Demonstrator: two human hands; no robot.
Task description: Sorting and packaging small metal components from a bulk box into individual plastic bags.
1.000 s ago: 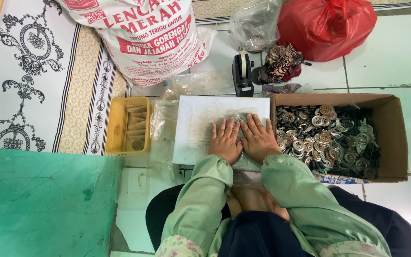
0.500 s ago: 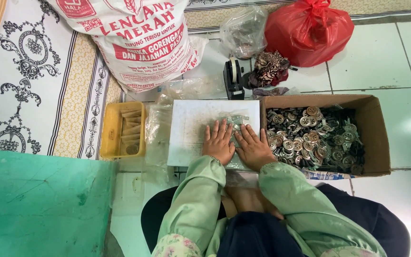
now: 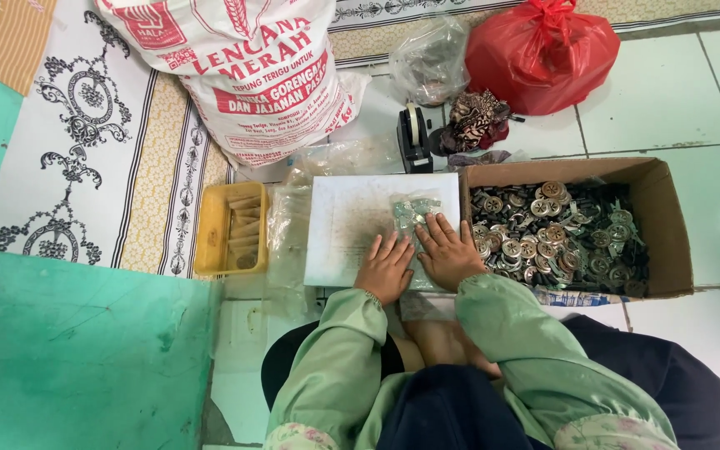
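On white rectangular board (image 3: 352,225), right edge: small clear plastic packet of metal bits (image 3: 412,211). Left hand (image 3: 385,268), right hand (image 3: 448,254) flat, fingers spread, pressing packet, grasping nothing. Step: flattening packet. Next likely needs sealing. Brown cardboard box of metal buttons (image 3: 656,225) beside.

Pale tiled floor (image 3: 693,108) gleaming under bright light, grey grout lines crossing it. Left of the tiles lies a patterned mat (image 3: 85,150), black scrollwork and yellow stripes. Below the mat, a green surface (image 3: 77,358).

Tiled floor (image 3: 693,92) under box (image 3: 660,225), sack (image 3: 252,75)
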